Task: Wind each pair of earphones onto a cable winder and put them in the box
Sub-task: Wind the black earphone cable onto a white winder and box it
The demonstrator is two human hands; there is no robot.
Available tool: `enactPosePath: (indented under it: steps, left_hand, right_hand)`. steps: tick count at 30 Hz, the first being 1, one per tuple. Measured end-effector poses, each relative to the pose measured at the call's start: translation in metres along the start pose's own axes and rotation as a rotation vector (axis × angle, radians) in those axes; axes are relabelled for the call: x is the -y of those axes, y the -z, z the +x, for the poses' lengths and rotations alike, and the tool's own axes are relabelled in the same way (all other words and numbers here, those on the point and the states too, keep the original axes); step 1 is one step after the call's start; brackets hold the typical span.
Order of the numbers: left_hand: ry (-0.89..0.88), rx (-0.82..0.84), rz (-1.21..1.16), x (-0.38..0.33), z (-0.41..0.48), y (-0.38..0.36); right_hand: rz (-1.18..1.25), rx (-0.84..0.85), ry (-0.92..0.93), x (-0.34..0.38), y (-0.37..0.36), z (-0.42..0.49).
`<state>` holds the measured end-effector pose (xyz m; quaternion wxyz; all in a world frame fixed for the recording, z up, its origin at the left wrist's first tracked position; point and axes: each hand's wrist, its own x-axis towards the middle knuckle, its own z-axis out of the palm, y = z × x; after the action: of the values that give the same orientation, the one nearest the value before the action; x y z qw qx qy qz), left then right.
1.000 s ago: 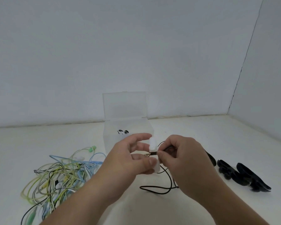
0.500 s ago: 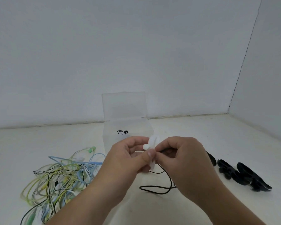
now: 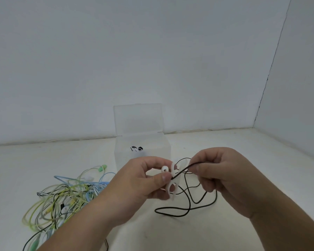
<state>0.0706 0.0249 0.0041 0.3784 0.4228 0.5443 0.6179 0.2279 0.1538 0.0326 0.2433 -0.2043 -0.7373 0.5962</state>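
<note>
- Our L hand [image 3: 143,182] pinches winder [image 3: 174,184], fingers curled.
- Our R hand [image 3: 223,178], 3 o'clock of it, pinches black cable [image 3: 183,171].
- We see box [image 3: 141,140] at 12 o'clock, tangle [image 3: 62,200] at 9.

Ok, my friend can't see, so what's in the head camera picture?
The left hand pinches a white cable winder while the right hand holds a black earphone cable taut from it. Behind them stands a clear box with its lid up, and a tangle of coloured earphones lies at the left.

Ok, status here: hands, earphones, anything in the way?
Left hand pinches white cable winder. Right hand pinches black earphone cable, taut to winder; rest slack. Open box behind, unobstructed.
</note>
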Motion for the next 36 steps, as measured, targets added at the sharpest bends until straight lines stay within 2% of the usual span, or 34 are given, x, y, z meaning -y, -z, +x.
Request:
enactPosePath:
  steps: [7, 14, 18, 21, 24, 32, 36]
  left_hand:
    - [0.033, 0.102, -0.019, -0.003, -0.003, 0.0]
    - [0.008, 0.183, -0.128, -0.006, -0.005, -0.003]
    - [-0.059, 0.057, -0.222, -0.007, -0.002, 0.0]
    - [-0.095, -0.121, -0.155, -0.005, 0.002, 0.005]
    - [-0.119, -0.214, -0.051, 0.0, 0.005, 0.007]
    - [-0.138, -0.256, 0.006, 0.003, 0.005, 0.006]
    - [-0.12, -0.212, 0.099, 0.002, 0.003, 0.003]
  right_hand:
    - [0.263, -0.126, 0.042, -0.004, -0.001, 0.005]
    - [0.2, -0.183, -0.108, -0.012, -0.01, 0.008]
    - [-0.142, -0.077, -0.085, -0.009, -0.018, 0.003]
    - [-0.323, 0.097, -0.08, -0.006, -0.025, -0.001]
    - [-0.416, 0.143, -0.076, -0.006, -0.027, -0.001]
    - [-0.361, 0.178, -0.073, 0.0, -0.022, -0.006]
    - [-0.274, 0.163, -0.017, 0.003, -0.02, -0.007]
